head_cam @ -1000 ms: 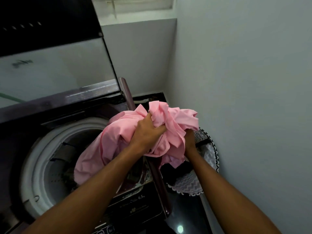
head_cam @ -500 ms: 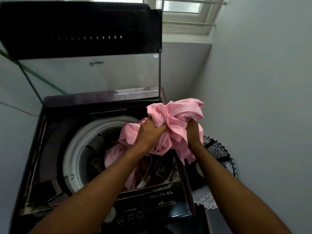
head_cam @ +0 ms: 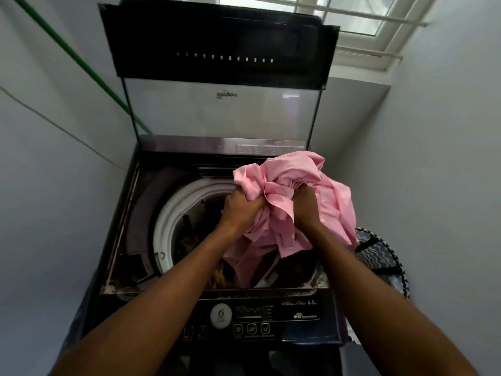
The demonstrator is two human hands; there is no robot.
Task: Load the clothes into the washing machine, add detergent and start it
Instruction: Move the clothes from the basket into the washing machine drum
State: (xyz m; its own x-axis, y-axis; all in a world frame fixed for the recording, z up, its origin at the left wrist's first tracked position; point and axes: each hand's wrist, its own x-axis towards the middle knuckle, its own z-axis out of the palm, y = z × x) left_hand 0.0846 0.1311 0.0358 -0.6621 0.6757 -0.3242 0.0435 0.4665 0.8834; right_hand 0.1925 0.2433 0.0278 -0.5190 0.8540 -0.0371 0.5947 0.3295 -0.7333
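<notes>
A crumpled pink garment [head_cam: 287, 183] hangs over the right side of the open drum of a dark top-loading washing machine [head_cam: 168, 221]. My left hand [head_cam: 240, 210] grips its left part and my right hand [head_cam: 307, 206] grips its middle. Some of the cloth trails down into the drum, where other dark and yellowish clothes lie. The glass lid [head_cam: 222, 104] stands upright at the back. The control panel [head_cam: 252, 318] with buttons runs along the front edge.
A laundry basket [head_cam: 379, 256] with a zigzag pattern stands to the right of the machine, against the grey wall. A green pipe [head_cam: 81, 63] runs along the left wall. A window [head_cam: 352, 17] sits above the lid.
Both hands carried the pink garment leftward from above the basket to above the drum. The view swung left, bringing the whole machine into the middle.
</notes>
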